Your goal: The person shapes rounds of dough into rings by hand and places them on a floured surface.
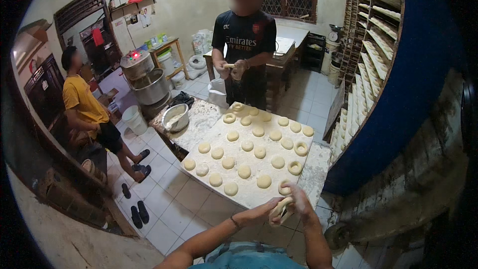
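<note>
Between my two hands, just off the near right corner of the floured board (201, 135), is a ring of dough (282, 206) with a wide hole. My left hand (262, 212) grips its left side. My right hand (300, 203) is closed around the right side, its fingers partly hidden. Just beyond my fingers lies another dough ring (285, 186). Two more rings, a nearer one (295, 168) and a farther one (301, 148), sit along the board's right edge. Several flat round dough pieces, such as one dough disc (264, 181), cover the rest of it.
Across the table a person in a black shirt (244, 35) holds a dough piece. A metal bowl (175, 118) stands at the table's left. Another person in yellow (84, 100) stands left, near a mixer (149, 82). A tall tray rack (373, 55) lines the right.
</note>
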{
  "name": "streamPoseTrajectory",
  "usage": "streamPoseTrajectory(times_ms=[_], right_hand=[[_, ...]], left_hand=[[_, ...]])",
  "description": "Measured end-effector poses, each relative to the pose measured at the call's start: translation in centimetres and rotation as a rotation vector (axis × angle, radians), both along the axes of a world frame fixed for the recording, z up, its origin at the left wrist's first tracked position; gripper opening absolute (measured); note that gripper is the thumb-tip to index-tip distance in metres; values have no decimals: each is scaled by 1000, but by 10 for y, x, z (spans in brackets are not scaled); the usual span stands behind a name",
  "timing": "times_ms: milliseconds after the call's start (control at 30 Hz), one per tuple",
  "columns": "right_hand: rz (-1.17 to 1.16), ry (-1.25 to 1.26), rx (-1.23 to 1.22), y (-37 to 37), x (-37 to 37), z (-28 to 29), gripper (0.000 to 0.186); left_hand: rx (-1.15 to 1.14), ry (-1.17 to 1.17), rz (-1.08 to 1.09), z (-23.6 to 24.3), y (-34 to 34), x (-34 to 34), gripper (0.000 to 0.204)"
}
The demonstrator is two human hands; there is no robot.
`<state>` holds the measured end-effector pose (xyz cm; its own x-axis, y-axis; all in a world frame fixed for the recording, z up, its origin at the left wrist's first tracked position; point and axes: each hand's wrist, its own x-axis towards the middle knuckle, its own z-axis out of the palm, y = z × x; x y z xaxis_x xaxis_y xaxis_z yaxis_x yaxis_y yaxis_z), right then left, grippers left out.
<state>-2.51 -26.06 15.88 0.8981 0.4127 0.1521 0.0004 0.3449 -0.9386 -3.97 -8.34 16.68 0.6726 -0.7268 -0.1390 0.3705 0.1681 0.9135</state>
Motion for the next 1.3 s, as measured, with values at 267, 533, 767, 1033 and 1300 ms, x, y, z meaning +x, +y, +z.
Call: streamPoseTrajectory(times_ms=[267, 533, 767, 1033, 1300], right_hand=[[-183, 325, 992, 14, -12, 35, 41], [-203, 249, 115, 2, -25, 30, 35], [81, 294, 157, -17, -39, 33, 53], [-721, 747, 726, 38, -37, -14, 20], [21, 801, 520, 10, -79, -57, 34]], left_hand=[[-640, 524, 553, 33, -40, 22, 33], [-436, 574, -78, 15, -1, -7, 44], [-427, 398, -73, 21, 8, 2, 36], [-1202, 644, 375, -79, -41, -7, 20], [-406, 881, -81, -63, -2, -60, 38]])
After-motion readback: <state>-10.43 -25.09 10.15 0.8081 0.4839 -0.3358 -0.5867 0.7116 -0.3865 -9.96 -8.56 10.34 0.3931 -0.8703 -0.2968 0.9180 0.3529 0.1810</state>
